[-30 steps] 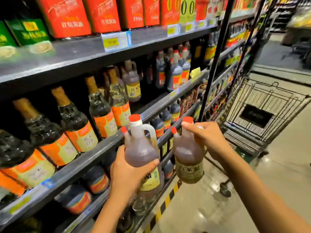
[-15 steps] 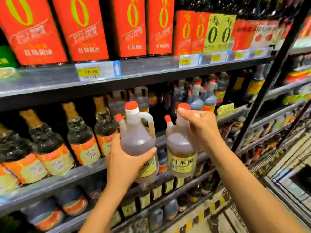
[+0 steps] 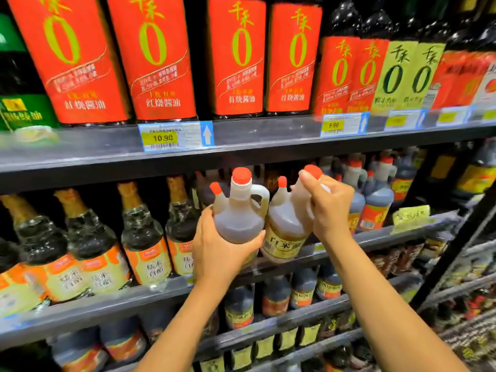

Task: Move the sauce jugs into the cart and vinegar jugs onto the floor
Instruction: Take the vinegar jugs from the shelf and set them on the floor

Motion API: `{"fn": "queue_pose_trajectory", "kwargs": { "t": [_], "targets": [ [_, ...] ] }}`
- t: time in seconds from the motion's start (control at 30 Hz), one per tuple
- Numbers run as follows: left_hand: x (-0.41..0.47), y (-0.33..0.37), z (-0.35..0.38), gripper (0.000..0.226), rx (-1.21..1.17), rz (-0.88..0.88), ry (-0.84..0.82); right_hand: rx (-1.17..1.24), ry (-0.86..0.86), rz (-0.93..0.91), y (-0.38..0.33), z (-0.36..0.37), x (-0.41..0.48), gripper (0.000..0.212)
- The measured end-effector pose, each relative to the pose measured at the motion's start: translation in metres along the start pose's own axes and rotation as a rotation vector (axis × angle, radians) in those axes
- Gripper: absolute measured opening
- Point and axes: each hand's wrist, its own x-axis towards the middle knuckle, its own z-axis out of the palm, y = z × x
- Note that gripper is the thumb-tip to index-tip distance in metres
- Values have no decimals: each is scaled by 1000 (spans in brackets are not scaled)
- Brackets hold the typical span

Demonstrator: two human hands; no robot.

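Note:
Two translucent jugs with red caps, both filled with brownish liquid, are held up in front of the middle shelf. My left hand (image 3: 222, 253) grips the body of the left jug (image 3: 239, 216) from below. My right hand (image 3: 328, 205) grips the handle and neck of the right jug (image 3: 287, 232), which tilts left and shows a yellow label with dark characters. The two jugs touch side by side. More red-capped dark jugs (image 3: 375, 194) stand on the shelf behind my right hand. The cart is out of view.
Tall red-labelled bottles (image 3: 153, 57) fill the top shelf above a price tag (image 3: 175, 136). Gold-necked bottles with orange labels (image 3: 142, 237) line the middle shelf at left. Small dark jugs (image 3: 276, 296) sit on lower shelves. A black upright post (image 3: 453, 251) stands at right.
My view has swung left and up from the cart to the shelves. Both hands have raised the jugs to the middle shelf's height and brought them together until they touch.

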Motion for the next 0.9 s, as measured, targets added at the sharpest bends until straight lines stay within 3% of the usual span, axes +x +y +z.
{"fn": "queue_pose_trajectory", "kwargs": {
  "t": [0.17, 0.3, 0.43, 0.57, 0.7, 0.83, 0.9],
  "targets": [
    [6, -7, 15, 96, 46, -2, 17, -92, -37, -35, 18, 8, 14, 43],
    [13, -10, 25, 78, 77, -90, 45, -98, -50, -29, 33, 12, 24, 55],
    [17, -17, 35, 77, 173, -184, 81, -39, -118, 74, 47, 19, 29, 57],
    [18, -22, 46, 73, 231, -276, 77, 21, -86, 263, 77, 21, 36, 47],
    [16, -29, 53, 70, 207, -308, 124, -150, -213, 519, 92, 27, 44, 9],
    [13, -29, 58, 65, 203, -283, 126, -41, -211, 537, 88, 27, 47, 34],
    [7, -31, 60, 61, 180, -249, 107, -56, -228, 449, 93, 21, 39, 32]
  ]
}}
